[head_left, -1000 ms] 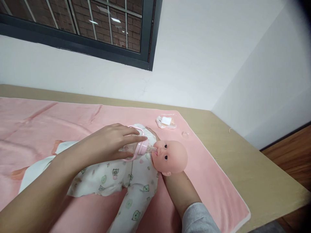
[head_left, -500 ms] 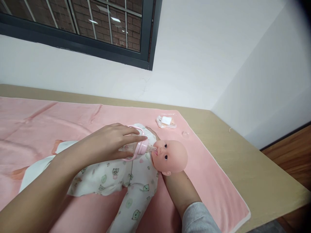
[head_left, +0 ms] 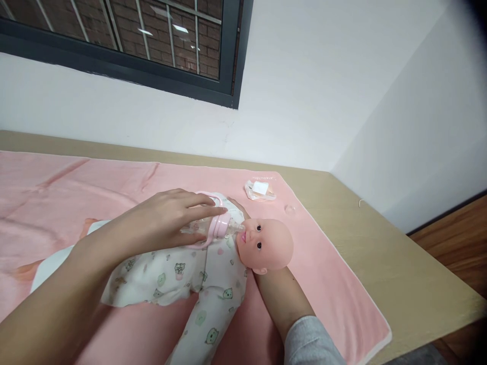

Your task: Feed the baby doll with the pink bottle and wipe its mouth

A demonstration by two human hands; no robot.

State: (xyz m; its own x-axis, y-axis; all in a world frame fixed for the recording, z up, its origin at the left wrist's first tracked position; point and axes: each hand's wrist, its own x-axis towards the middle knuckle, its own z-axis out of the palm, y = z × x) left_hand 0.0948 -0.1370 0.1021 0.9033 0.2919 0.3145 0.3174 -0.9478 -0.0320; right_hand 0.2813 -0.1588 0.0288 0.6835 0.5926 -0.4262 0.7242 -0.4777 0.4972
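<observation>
Tan table (head_left: 380, 258), pink blanket (head_left: 323, 274) spread over it, doll (head_left: 224, 263) and plastic packet (head_left: 260, 189) on the blanket

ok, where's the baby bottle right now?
Head view, just left of centre: the baby bottle is in the left hand, over the chest of the doll, its teat pointing right, close to the doll's mouth.

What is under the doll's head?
The right forearm passes under the doll's head, above the pink blanket. Most of the right hand is covered; its grip can't be seen.

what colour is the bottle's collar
The bottle's collar is light pink; it shows best in the head view.
</observation>
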